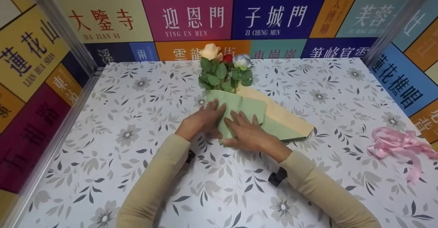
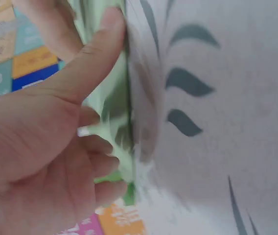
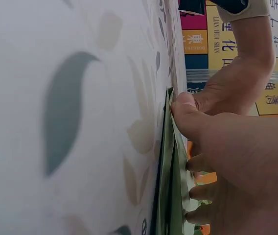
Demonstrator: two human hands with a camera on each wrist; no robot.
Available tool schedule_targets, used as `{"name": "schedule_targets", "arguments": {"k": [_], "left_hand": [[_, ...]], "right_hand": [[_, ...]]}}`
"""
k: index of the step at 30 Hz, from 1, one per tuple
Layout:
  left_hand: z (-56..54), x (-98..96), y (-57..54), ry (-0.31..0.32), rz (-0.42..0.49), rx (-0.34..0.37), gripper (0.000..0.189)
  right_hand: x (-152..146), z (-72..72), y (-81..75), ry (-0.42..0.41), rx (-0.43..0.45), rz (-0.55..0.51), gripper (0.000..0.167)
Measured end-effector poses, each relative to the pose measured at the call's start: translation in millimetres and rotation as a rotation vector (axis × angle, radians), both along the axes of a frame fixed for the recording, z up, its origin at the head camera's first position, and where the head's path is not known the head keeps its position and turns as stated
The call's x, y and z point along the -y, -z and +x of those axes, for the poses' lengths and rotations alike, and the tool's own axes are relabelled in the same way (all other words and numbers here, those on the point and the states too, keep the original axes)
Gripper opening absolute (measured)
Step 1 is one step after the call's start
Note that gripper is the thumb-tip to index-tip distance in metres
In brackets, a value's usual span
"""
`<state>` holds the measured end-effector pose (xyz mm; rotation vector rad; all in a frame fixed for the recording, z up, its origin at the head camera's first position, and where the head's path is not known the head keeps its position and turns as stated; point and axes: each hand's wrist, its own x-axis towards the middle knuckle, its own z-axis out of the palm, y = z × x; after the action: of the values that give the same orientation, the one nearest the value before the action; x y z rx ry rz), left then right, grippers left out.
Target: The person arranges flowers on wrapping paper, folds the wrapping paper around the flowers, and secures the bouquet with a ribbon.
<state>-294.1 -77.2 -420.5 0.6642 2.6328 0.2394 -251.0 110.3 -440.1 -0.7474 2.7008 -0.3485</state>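
Green wrapping paper [image 1: 251, 106] with a cream side [image 1: 284, 113] lies folded on the table around the stems of a small bouquet. Out of its far end come a peach rose [image 1: 210, 51], a red rose [image 1: 227, 58], a pale blue rose [image 1: 242, 62] and green leaves [image 1: 220, 74]; the stems are hidden. My left hand [image 1: 202, 119] presses on the paper's left part, fingers spread. Close beside it, my right hand [image 1: 248, 132] rests on the lower middle with its fingers extended. Both wrist views show thumb and fingertips against the green layers [image 3: 171, 181].
A loose heap of pink ribbon [image 1: 393, 142] lies at the table's right side. The leaf-patterned tablecloth [image 1: 137, 159] covers the table. Colourful panels with lettering [image 1: 191, 17] stand behind and at both sides.
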Motion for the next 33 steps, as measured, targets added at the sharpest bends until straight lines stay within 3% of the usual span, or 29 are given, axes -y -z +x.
{"name": "schedule_targets", "arguments": {"k": [6, 10, 13, 19, 23, 28, 33], "left_hand": [[16.9, -7.3, -2.6, 0.136, 0.045, 0.086, 0.086], [22.6, -10.1, -0.8, 0.133, 0.012, 0.123, 0.075], [24.9, -12.7, 2.2, 0.137, -0.034, 0.113, 0.072], [29.1, -19.2, 7.3, 0.189, -0.086, 0.082, 0.067], [29.8, -21.9, 6.2, 0.181, -0.109, 0.1, 0.065], [29.8, -23.6, 3.5, 0.163, -0.124, 0.128, 0.063], [28.8, -27.2, 2.7, 0.167, -0.094, 0.116, 0.054]], "right_hand": [[-25, 14.3, 0.1, 0.013, -0.002, 0.001, 0.086], [-41, 19.6, 1.3, 0.032, -0.038, -0.01, 0.084], [-54, 23.8, -0.5, 0.041, -0.072, -0.015, 0.078], [-99, 31.0, -20.1, 0.159, -0.218, -0.104, 0.055], [-137, 31.8, -30.1, 0.2, -0.267, -0.141, 0.059], [-176, 34.2, -20.9, 0.138, -0.279, -0.128, 0.063], [-199, 36.3, -8.0, 0.166, -0.333, -0.113, 0.061]]}}
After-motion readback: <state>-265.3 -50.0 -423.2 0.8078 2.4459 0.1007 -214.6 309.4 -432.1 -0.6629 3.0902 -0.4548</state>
